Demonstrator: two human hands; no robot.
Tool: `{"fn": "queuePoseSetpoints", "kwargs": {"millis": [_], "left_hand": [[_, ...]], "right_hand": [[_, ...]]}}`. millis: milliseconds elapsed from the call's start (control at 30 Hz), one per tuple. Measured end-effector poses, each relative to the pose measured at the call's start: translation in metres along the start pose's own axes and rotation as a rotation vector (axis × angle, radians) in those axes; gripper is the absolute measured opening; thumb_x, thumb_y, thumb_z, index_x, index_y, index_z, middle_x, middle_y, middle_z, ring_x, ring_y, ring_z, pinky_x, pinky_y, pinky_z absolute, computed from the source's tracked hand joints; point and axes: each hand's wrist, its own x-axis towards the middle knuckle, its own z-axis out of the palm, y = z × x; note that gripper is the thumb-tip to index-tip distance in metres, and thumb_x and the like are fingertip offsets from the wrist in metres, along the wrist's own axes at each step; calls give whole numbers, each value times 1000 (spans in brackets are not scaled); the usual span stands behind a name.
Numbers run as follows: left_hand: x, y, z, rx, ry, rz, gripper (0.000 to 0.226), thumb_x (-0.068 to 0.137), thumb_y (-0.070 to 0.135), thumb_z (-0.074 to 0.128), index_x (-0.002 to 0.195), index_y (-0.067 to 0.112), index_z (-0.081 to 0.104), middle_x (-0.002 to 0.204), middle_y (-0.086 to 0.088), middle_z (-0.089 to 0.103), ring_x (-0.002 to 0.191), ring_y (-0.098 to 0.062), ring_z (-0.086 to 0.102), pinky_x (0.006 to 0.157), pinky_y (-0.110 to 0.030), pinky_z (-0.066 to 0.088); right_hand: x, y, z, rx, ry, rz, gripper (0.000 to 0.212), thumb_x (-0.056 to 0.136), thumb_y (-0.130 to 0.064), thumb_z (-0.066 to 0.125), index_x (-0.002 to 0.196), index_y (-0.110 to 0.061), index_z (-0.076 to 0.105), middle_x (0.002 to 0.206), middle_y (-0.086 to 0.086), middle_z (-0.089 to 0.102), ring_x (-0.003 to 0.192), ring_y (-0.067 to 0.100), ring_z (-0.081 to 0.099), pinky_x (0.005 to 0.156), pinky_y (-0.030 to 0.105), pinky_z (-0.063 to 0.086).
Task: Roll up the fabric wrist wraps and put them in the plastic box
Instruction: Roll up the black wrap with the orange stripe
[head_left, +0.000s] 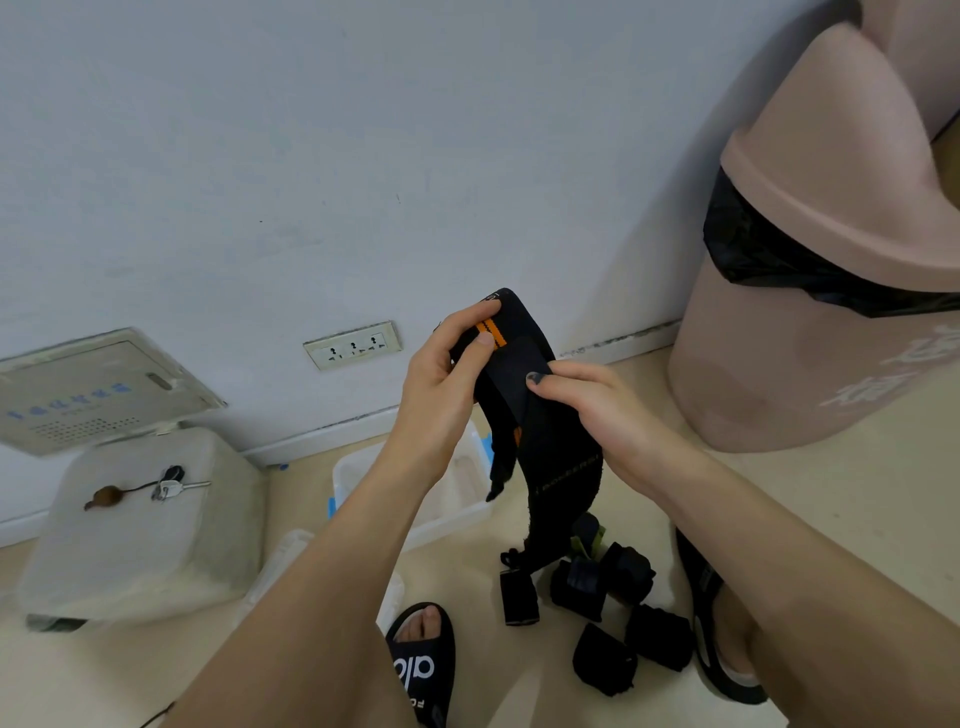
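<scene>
A: Start nearest — what lies around the plastic box (470, 512)?

B: Closest to the camera, on the near-right side of the box, two feet in black slides (423, 665) stand on the pale floor. Between them sits a cluster of rolled black wraps (623, 618), closer to the viewer than the box and outside it.

A: And the wrap being worked?

B: The black wrist wrap (530, 415) is held up in the air above the box's right end. Its long axis runs roughly vertical: the top end, with an orange stripe, points up toward the wall, and the tail hangs down until it reaches the floor by the rolled ones.

A: The hands?

B: The left hand (441, 384) pinches the upper end, thumb and fingertips curled onto the stripe. The right hand (597, 410) grips the strap just below, thumb pressed on the front face, fingers wrapped behind.

A: Farther out?

B: Left of the box stands a translucent stool (140, 525) with keys (166, 486) lying on top. Behind the box the wall carries a socket plate (353, 345), and far to the right of the box stands a pink bin (821, 270) with a black liner.
</scene>
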Motion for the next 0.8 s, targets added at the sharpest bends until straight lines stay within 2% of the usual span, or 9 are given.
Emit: {"fn": "queuePoseSetpoints", "kwargs": {"millis": [100,167,433,567,700,800], "left_hand": [[0,-1,-1,23,-8,22,29,99,26,60,122,36,71,121,8,70,121,-22,64,106,-59,50],[0,-1,-1,38,-9,35,30,96,27,62,122,38,71,121,7,70,120,-23,64,106,-59,50],[1,-4,-3,53,-21,58,37,93,20,66,126,36,70,125,0,68,123,-25,63,107,-57,49],[2,-7,-4,44,-30,69,41,96,4,63,129,27,68,127,-1,68,121,-20,64,106,-52,51],[2,-7,-4,46,-26,69,43,95,-1,63,130,24,68,126,0,69,120,-18,65,107,-49,51],[2,-6,-5,44,-11,67,44,92,4,65,129,26,69,125,2,69,120,-18,64,107,-50,51]], "right_hand": [[0,0,0,-1,4,1,22,101,-18,60,100,0,74,85,7,73,78,19,73,63,23,55],[0,0,0,3,-3,4,22,101,-18,60,101,-2,75,84,6,74,76,17,74,61,22,55],[3,3,0,11,3,7,20,101,-20,61,99,-10,78,95,11,77,87,26,76,75,33,59],[3,4,0,1,9,4,20,100,-19,61,98,-9,78,91,12,77,85,29,76,79,38,61],[3,5,-1,-39,12,-4,22,101,-22,62,98,-7,77,90,13,76,83,26,76,74,33,61],[6,8,-2,-130,19,-40,31,100,-29,64,98,1,73,89,17,73,85,28,74,78,34,58]]}}
